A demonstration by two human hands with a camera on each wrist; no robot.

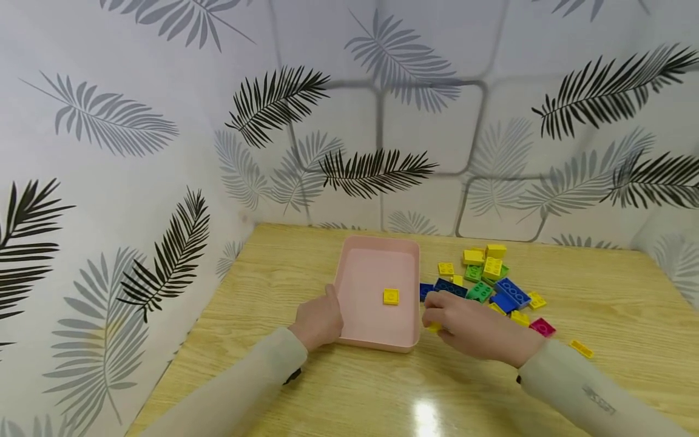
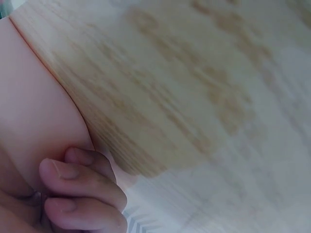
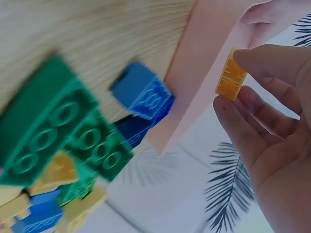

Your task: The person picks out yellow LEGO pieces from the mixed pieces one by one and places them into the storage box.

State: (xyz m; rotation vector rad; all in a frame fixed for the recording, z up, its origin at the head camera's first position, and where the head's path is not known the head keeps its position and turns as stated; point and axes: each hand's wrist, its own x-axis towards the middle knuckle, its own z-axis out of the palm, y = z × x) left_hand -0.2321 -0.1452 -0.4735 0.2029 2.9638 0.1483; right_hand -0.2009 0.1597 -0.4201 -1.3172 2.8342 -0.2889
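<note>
The pink tray (image 1: 357, 276) lies on the wooden table, and a small yellow brick (image 1: 391, 296) rests inside it. At its left side, my left hand (image 1: 319, 318) grips the wall near the front corner. Curled fingers (image 2: 82, 179) lie against the tray's pink side (image 2: 43, 97) in the left wrist view. Just beyond the tray's right wall is my right hand (image 1: 469, 321). Thumb and fingertips pinch another yellow brick (image 3: 231, 75), mostly covered by the hand in the head view.
Right of the tray spreads a loose pile of toy bricks: green (image 1: 480, 292), blue (image 1: 512, 292), yellow (image 1: 493, 267) and a magenta brick (image 1: 542, 327). A long yellow brick (image 1: 581, 348) lies apart nearer the front. A leaf-patterned curtain (image 1: 349, 121) hangs behind the table (image 1: 273, 267).
</note>
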